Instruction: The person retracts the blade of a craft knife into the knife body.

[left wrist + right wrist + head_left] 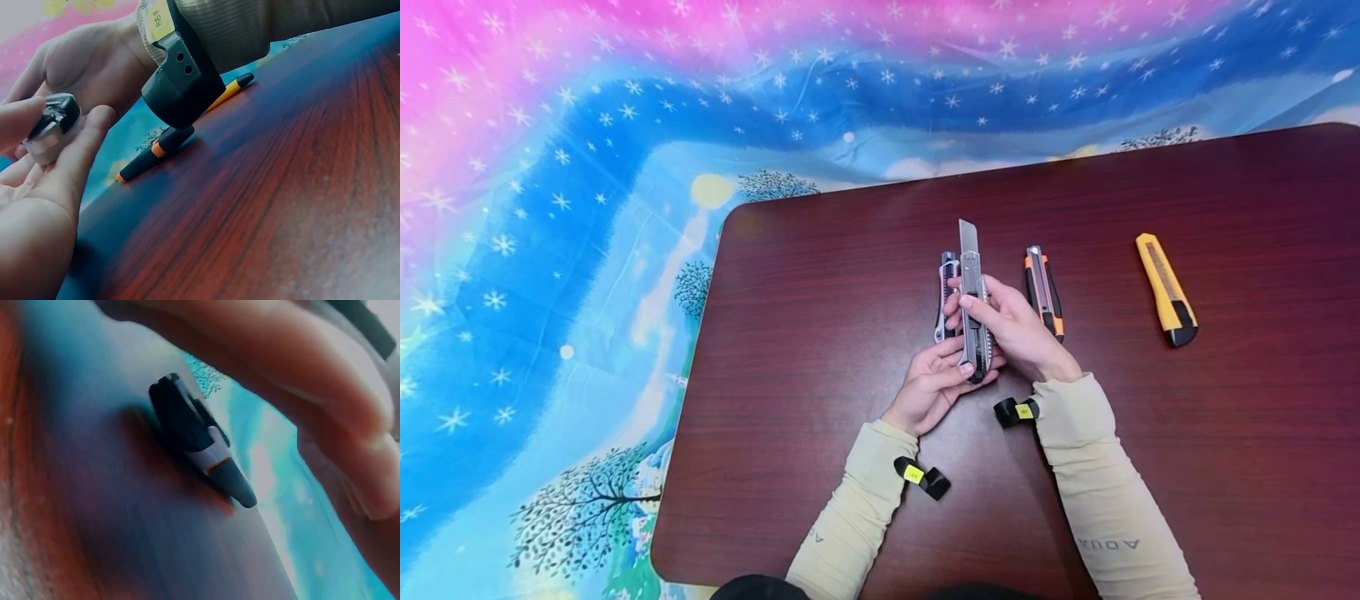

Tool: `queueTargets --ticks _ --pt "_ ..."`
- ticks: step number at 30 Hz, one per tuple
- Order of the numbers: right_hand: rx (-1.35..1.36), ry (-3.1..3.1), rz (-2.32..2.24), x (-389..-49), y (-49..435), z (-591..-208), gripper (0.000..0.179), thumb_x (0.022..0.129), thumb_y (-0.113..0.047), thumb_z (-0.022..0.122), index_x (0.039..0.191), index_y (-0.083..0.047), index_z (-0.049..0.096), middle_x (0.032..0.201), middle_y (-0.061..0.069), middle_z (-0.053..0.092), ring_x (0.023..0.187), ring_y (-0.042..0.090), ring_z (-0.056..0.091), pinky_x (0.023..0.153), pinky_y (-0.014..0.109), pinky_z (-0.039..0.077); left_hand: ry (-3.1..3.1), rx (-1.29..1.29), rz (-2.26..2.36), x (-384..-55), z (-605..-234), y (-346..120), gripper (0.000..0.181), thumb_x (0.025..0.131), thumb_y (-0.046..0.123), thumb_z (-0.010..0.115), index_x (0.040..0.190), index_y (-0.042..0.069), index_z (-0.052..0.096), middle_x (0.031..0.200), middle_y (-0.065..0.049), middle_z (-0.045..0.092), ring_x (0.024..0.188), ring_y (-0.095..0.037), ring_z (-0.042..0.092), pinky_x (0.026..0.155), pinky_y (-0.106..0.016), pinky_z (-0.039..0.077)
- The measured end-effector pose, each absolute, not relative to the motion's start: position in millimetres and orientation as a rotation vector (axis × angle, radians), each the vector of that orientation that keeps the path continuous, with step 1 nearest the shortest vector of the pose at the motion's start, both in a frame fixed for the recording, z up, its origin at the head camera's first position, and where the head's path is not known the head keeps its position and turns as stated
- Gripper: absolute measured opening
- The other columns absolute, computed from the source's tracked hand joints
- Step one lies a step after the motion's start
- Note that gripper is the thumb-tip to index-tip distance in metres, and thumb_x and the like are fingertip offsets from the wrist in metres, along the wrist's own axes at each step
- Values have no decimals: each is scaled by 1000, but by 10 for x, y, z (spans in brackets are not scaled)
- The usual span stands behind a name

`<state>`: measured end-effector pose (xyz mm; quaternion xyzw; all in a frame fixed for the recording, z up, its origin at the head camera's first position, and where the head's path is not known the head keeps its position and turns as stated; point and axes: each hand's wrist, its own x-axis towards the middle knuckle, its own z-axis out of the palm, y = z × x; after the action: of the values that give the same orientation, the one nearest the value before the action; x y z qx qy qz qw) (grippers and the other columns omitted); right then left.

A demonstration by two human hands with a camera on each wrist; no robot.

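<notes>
A silver-grey utility knife (971,271) is held up over the table, its wide blade (968,236) pointing away from the body. My left hand (928,390) grips the butt end, thumb on top and fingers beneath. Higher on the handle, my right hand (1021,333) holds the knife with its thumb on the front near the slider and fingertips behind. In the left wrist view the knife's black butt end (61,109) shows between thumb and fingers. Right behind the held knife lies a grey-and-black utility knife (947,271), partly hidden; the right wrist view shows this second knife (187,422) below the fingers.
An orange-and-black utility knife (1045,292) lies just beyond the right hand. Farther right on the dark red-brown table (820,333) rests a yellow utility knife (1167,287) with a black end. A colourful printed cloth (625,167) surrounds the table's far and left edges.
</notes>
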<state>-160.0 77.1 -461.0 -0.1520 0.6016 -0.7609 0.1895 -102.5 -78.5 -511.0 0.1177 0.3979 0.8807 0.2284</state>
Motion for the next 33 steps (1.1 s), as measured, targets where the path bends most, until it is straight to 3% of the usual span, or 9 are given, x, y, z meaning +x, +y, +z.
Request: queueTargets --ticks 10,21,27,33 --pt "-275 1792 -2105 -1628 766 -4609 49 100 -26 53 133 10 46 94 -1 72 88 15 66 80 22 56 1127 326 2436 -1039 -5106 -778 51 95 -13 36 145 -11 29 144 -44 27 116 -18 61 101 -31 52" --pt "-187 1856 -2108 -1650 741 -4641 57 98 -40 54 114 15 57 85 2 75 81 16 70 73 25 58 1164 326 2439 -1066 -5126 -773 52 95 -11 41 146 -7 32 144 -39 35 118 -20 60 102 -31 52" --pt "-183 1870 -2113 -1638 729 -4639 51 98 -37 55 112 12 60 82 -1 74 79 12 68 71 23 56 1167 304 2456 -1059 -5130 -767 52 95 -11 40 146 -8 31 145 -40 32 117 -19 61 101 -29 52" --pt "-271 1827 -2154 -1736 752 -4956 48 97 -38 57 113 7 61 87 6 73 81 17 68 72 26 57 1154 276 2468 -1039 -5127 -770 52 95 -13 39 145 -10 30 144 -42 30 114 -18 62 101 -29 52"
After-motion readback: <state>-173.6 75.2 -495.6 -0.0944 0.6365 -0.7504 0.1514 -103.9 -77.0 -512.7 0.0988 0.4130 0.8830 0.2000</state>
